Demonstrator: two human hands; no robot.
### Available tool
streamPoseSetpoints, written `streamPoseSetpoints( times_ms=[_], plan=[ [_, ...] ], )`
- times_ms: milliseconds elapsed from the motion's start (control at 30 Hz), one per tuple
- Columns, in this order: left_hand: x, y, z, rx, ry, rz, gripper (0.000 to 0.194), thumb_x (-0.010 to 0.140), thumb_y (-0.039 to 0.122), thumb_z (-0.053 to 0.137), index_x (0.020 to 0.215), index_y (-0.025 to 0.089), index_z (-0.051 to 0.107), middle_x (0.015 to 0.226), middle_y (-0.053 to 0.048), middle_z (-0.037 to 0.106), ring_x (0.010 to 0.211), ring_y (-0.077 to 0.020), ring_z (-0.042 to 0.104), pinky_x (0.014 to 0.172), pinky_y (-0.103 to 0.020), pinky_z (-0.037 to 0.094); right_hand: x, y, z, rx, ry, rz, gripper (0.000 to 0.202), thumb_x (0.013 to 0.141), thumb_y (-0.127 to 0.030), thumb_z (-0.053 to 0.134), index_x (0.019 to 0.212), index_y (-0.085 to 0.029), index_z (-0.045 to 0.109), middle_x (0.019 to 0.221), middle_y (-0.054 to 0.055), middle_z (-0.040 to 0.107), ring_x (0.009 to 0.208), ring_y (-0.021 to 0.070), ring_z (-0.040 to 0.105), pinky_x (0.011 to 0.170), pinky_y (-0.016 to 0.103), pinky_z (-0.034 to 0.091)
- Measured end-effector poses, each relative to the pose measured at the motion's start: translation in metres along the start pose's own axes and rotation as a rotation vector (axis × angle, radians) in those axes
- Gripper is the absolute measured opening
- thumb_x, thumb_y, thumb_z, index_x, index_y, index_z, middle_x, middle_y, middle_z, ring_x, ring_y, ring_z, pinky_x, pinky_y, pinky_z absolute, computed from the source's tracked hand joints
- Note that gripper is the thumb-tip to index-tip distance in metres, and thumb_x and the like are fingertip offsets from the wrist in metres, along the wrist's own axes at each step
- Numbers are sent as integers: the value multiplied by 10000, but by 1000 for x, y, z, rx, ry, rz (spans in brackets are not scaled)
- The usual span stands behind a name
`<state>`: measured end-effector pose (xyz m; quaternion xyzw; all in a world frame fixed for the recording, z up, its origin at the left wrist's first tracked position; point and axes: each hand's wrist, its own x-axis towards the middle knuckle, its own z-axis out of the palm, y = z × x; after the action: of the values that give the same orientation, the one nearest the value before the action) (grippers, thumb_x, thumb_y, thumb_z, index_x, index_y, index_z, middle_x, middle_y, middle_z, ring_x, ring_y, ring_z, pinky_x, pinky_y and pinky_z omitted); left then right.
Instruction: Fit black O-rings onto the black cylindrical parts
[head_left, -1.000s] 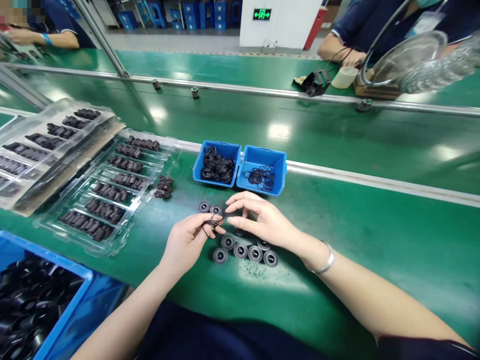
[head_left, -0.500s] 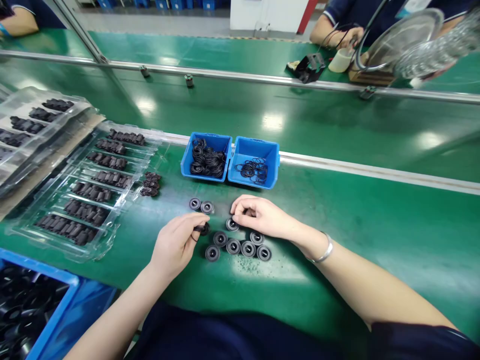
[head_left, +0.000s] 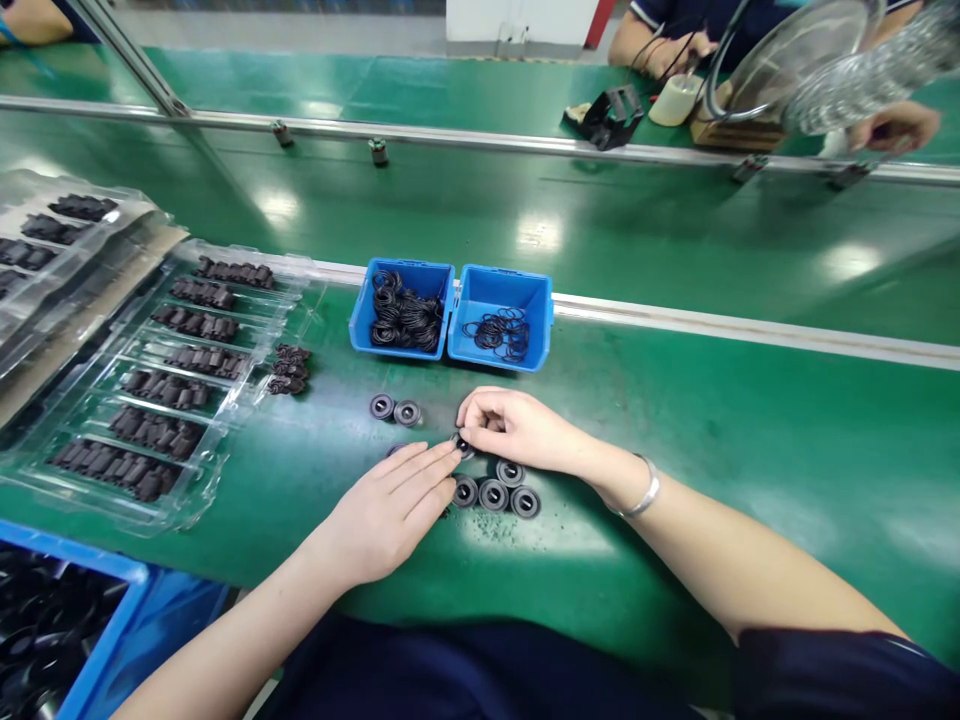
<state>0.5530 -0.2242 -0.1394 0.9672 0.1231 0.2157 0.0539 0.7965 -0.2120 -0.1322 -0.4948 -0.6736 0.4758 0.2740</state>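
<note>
My right hand (head_left: 514,430) is closed, its thumb and fingertips pinching a round black ringed part (head_left: 466,449) on the green bench. My left hand (head_left: 394,515) lies flat with fingers stretched out, fingertips touching the same part. It covers some of the round parts under it. Past its fingers, a dark part (head_left: 395,450) peeks out. Below my right hand sit several similar round parts (head_left: 493,495) with pale slits in the middle. Two more (head_left: 394,410) stand side by side farther off.
Two blue bins (head_left: 500,365) hold thin black rings (head_left: 502,333). At left are clear trays (head_left: 217,470) of dark parts, a small pile (head_left: 289,368) and a blue crate (head_left: 139,590). A metal rail (head_left: 487,140) crosses the bench; a co-worker's hand (head_left: 892,128) is beyond.
My left hand has let go of a dark part, moved right and stretched its fingers flat against the part at my right hand. My right hand stays nearly in place. The view has shifted slightly.
</note>
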Motion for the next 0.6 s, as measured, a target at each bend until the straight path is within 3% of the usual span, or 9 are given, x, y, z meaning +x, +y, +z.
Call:
streamPoseSetpoints(
  times_ms=[133,267,433,600],
  plan=[
    [6,1,-3,98,-53,-15,259,956,89,444,1107,48,651,1328,-218,615,1291,-324,551,1094,-519,451,3,6,6,347,-71,141,147,911,-290,606,977,-170,552,740,5,637,586,137,649,451,204,476],
    [11,1,-3,132,-45,-55,295,958,89,397,1090,49,658,1304,-218,631,1278,-323,560,1091,-524,449,14,2,10,650,-122,251,209,891,-308,657,973,-146,555,803,43,659,606,147,693,379,157,492],
    [11,-2,1,102,-41,-60,284,942,82,402,1061,53,657,1308,-210,630,1275,-319,563,1094,-501,447,28,-1,8,712,-169,383,165,848,-236,705,897,-133,587,718,20,668,452,93,627,353,130,489],
    [8,-6,5,76,-4,-68,273,930,72,423,1082,48,648,1315,-203,629,1283,-302,561,1138,-462,408,25,2,7,811,-151,396,207,824,-244,721,956,-102,648,701,58,703,517,135,671,446,188,554]
  ],
)
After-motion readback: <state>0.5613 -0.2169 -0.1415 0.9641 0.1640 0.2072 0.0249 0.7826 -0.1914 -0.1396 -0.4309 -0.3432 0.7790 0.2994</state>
